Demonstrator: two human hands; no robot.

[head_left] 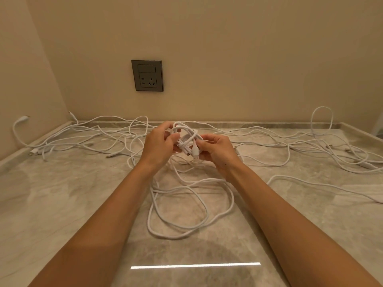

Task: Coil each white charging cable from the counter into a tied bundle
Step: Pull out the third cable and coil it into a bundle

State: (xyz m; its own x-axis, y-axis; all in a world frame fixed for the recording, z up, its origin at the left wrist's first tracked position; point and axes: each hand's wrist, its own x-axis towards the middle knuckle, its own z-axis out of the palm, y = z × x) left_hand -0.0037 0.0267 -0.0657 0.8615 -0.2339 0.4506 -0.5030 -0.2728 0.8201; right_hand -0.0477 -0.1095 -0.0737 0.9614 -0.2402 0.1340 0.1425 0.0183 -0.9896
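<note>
A small coil of white charging cable (186,136) is held above the marble counter (62,199), between both hands. My left hand (159,145) grips the coil's left side with curled fingers. My right hand (215,150) pinches the wrapped middle, where a white plug end (195,153) sticks down. Below my wrists, a loose white cable (186,206) lies in wide loops on the counter. Whether it joins the held coil I cannot tell.
Several more loose white cables sprawl across the back left (83,137) and back right (331,148) of the counter, one loop (322,119) leaning on the wall. A grey wall socket (147,75) sits above. A bright light strip (194,265) reflects near the front edge.
</note>
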